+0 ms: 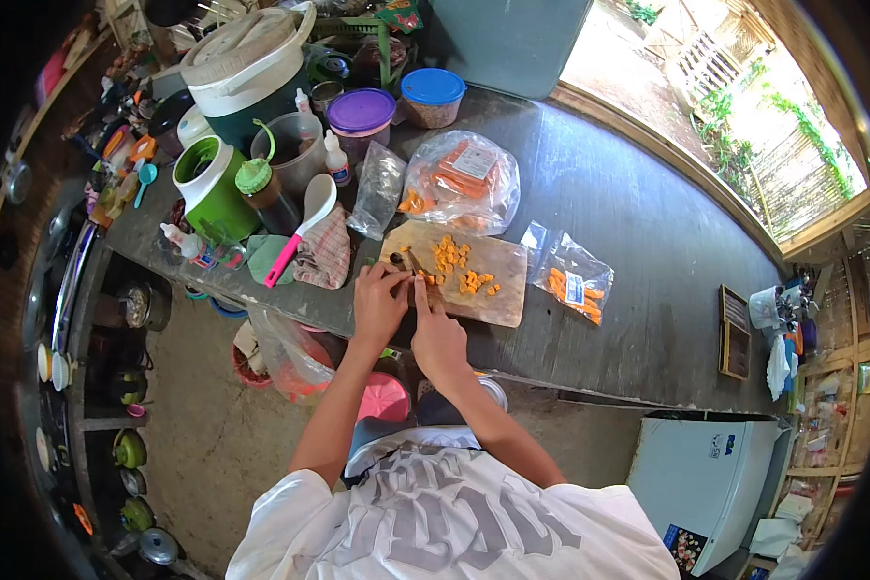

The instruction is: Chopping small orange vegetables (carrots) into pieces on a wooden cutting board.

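My two hands meet over the left end of a wooden cutting board (pixel 504 290). My right hand (pixel 441 348) grips a small knife, its index finger stretched forward; the blade is mostly hidden by the fingers. With bent fingers, my left hand (pixel 378 301) presses on something small at the board's left edge, probably an orange piece, largely covered. Orange slices, seemingly carrot (pixel 449 254), lie in loose groups across the board. A zip bag of orange pieces (pixel 576 283) rests to the right of it. Behind the board sits a clear plastic bag (pixel 471 181) with an orange pack inside.
Left of the board are a checked cloth (pixel 324 254), a rice paddle with a pink handle (pixel 284 259), a dark bottle with a green cap (pixel 264 192) and a green jug (pixel 214 188). Lidded tubs (pixel 433 101) stand behind. The counter's near edge (pixel 587 395) runs before me.
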The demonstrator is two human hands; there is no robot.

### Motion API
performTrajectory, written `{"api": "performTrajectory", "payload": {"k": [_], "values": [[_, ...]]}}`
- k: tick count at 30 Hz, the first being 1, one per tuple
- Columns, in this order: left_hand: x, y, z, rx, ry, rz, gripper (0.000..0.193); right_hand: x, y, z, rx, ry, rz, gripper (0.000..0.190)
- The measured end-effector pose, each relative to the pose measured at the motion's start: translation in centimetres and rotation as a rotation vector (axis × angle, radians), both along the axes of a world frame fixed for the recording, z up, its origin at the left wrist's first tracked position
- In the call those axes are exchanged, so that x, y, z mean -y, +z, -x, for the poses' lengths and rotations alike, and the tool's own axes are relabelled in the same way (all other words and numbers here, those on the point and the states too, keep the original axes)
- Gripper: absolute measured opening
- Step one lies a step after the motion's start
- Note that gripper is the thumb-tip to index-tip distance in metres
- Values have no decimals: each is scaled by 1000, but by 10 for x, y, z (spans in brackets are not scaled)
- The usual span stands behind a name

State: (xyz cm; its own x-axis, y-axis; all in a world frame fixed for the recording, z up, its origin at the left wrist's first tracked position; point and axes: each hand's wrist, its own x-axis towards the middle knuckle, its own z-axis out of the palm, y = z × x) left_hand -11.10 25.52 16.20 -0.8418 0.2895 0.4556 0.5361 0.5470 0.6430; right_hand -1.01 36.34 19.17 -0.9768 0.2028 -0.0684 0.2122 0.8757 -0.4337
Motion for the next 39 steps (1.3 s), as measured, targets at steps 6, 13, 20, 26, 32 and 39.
{"api": "performTrajectory", "payload": {"k": [6, 13, 20, 26, 32, 39], "values": [[3, 1, -6, -68, 18, -38, 9, 0, 10, -28, 40, 5, -32, 97], [8, 0, -6, -65, 6, -4, 10, -1, 32, -24, 52, -26, 91, 95], [6, 1, -4, -59, 15, 15, 12, 4, 17, -13, -15, -30, 94, 93], [6, 3, 2, -32, -13, 22, 11, 4, 1, -5, -54, -4, 56, 95], [3, 4, 0, -32, -39, -26, 9, 11, -3, -3, -56, -62, -37, 97], [8, 3, -8, -54, -2, -60, 13, 5, 19, -36, 53, -9, 24, 98]]}}
